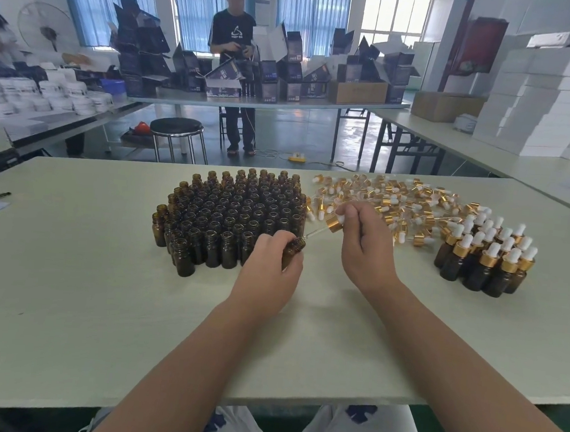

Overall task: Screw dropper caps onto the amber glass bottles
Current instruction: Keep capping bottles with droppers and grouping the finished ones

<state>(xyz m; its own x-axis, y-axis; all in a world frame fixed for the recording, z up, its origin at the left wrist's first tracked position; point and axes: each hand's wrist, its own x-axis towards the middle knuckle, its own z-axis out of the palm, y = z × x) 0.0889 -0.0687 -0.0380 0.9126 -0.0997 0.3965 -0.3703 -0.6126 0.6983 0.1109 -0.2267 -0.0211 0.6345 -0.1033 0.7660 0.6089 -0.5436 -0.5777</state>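
Observation:
My left hand grips an amber glass bottle, tilted with its mouth toward the right. My right hand pinches a dropper cap with a gold collar and white bulb; its glass pipette tip sits at the bottle's mouth. A dense block of open amber bottles stands left of centre. A loose pile of dropper caps lies behind my right hand. Several capped bottles stand grouped at the right.
The white table has its front edge near my lap. A black pen and paper lie at the far left. A person stands at another table with dark boxes behind; a stool and stacked white boxes are also in view.

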